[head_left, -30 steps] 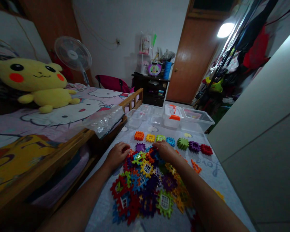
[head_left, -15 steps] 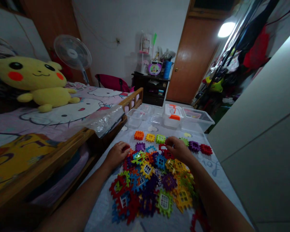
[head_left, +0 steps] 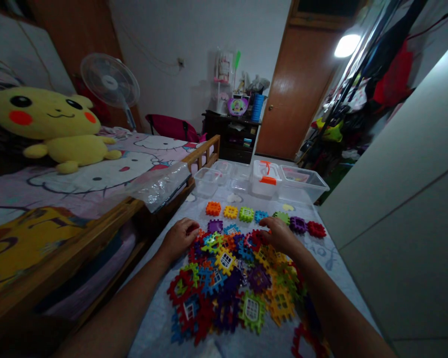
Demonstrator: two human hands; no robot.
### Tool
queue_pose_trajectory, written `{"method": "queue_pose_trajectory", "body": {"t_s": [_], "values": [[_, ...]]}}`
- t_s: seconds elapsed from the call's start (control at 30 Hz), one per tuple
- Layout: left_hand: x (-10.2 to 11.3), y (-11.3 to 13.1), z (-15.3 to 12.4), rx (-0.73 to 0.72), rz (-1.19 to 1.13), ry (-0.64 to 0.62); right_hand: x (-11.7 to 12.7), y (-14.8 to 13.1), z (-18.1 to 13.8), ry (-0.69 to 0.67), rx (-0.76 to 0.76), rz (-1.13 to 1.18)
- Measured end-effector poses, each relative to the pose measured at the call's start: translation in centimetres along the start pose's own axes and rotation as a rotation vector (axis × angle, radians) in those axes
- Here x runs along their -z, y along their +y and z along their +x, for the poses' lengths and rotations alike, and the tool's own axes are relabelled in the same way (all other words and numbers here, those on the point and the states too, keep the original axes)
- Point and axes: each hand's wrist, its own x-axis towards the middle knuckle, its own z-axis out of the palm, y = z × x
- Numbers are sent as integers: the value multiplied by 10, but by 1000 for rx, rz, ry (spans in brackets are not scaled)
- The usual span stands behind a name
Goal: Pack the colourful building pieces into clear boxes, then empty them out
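Observation:
A heap of colourful plastic window-frame building blocks (head_left: 231, 283) lies on the patterned cloth, in red, blue, yellow, green and purple. My left hand (head_left: 179, 241) rests at the heap's left edge, fingers loosely bent and apart, nothing visible in them. Over the heap's far right side is my right hand (head_left: 280, 236), its thumb and forefinger apart. Just left of its fingertips a red block (head_left: 253, 240) lies on the heap. Beyond the hands runs a row of single-coloured blocks, among them an orange block (head_left: 213, 208), a green block (head_left: 246, 214) and a red block (head_left: 316, 229).
Clear plastic boxes (head_left: 206, 183) stand at the far end, beside a lidded box with orange clips (head_left: 267, 180). On the left, a wooden bed rail (head_left: 134, 211) borders a bed holding a yellow plush toy (head_left: 72, 149). A white cabinet (head_left: 403, 209) stands on the right.
My right hand has moved slightly right and nearer to me. The red block at its fingertips now lies lower, on the heap; a blue block in the row is uncovered. My left hand stays put.

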Motion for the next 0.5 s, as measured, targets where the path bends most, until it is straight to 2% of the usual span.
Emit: {"method": "queue_pose_trajectory", "body": {"t_s": [0.1,0.17,0.4,0.5], "values": [[1,2,0,1,-8,4,-7,6,7,-77,-30,-63],[1,2,0,2,-10,5,-11,7,7,-79,-29,-58],[0,0,0,-5,-12,14,3,7,-1,-48,-52,59],[-1,0,0,-11,-9,9,8,3,-7,60,-57,109]]}}
